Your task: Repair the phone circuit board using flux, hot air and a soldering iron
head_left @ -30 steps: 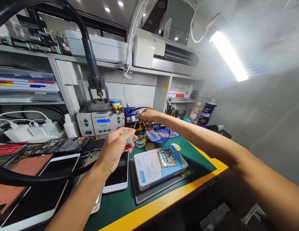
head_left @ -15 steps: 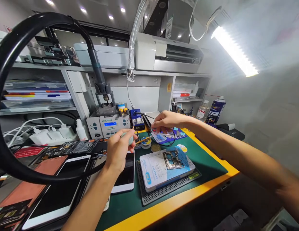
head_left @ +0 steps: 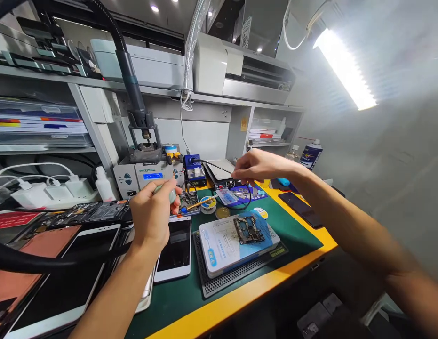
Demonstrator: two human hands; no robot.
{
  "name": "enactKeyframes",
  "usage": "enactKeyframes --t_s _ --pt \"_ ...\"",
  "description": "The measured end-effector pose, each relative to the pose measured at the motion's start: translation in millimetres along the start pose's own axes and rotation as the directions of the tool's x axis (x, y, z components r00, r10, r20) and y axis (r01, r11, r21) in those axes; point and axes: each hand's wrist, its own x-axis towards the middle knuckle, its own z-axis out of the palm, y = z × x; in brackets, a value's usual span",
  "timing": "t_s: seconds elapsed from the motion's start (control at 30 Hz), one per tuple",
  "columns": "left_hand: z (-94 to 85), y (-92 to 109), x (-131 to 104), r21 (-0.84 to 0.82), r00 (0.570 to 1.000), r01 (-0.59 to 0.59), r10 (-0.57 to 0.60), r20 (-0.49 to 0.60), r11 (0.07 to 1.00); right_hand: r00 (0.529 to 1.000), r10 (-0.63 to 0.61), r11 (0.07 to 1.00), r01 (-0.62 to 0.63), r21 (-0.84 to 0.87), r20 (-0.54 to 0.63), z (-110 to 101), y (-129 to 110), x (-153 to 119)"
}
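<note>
My left hand [head_left: 151, 207] is closed around a pale green object [head_left: 171, 195], mostly hidden by the fingers, left of a brown stick [head_left: 197, 204]. My right hand [head_left: 252, 165] is pinched over the back of the mat, where a black cable [head_left: 215, 166] from the blue station [head_left: 194, 169] meets its fingertips. A bare circuit board [head_left: 250, 229] lies on a white and blue box [head_left: 222, 245], which rests on a grey perforated pad [head_left: 233, 278]. Behind the box are a solder spool [head_left: 208, 203] and a round tin [head_left: 223, 213].
Phones [head_left: 174, 249] and phone parts cover the left side. A grey station with a blue display [head_left: 153, 176] stands behind my left hand. A thick black hose [head_left: 125, 70] hangs at upper left. A dark phone [head_left: 301, 209] and a spray can [head_left: 311, 154] are at right.
The view has shifted, with most of the bench lower and further left. My left hand has moved away from the stick; my right hand is up and away from the purple mat.
</note>
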Motion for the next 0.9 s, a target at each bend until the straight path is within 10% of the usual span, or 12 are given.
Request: enactKeyframes --t_s 0.33,0.57,0.9 --pt "0.3 -4.8 -6.5 0.001 0.993 -0.079 0.078 0.084 0.997 0.928 0.216 0.955 -0.266 -0.133 -0.304 -15.8 85.2 -12.8" --pt "3.4 -8.3 -6.2 -0.005 0.996 -0.068 0.068 0.061 0.998 0.701 0.292 0.884 -0.457 -0.095 -0.65 -16.5 127.9 -15.2" --pt "6.7 -12.9 -6.4 0.036 0.997 -0.051 0.049 0.06 0.998 0.877 0.354 0.852 -0.445 -0.275 -0.324 -44.4 138.2 59.1"
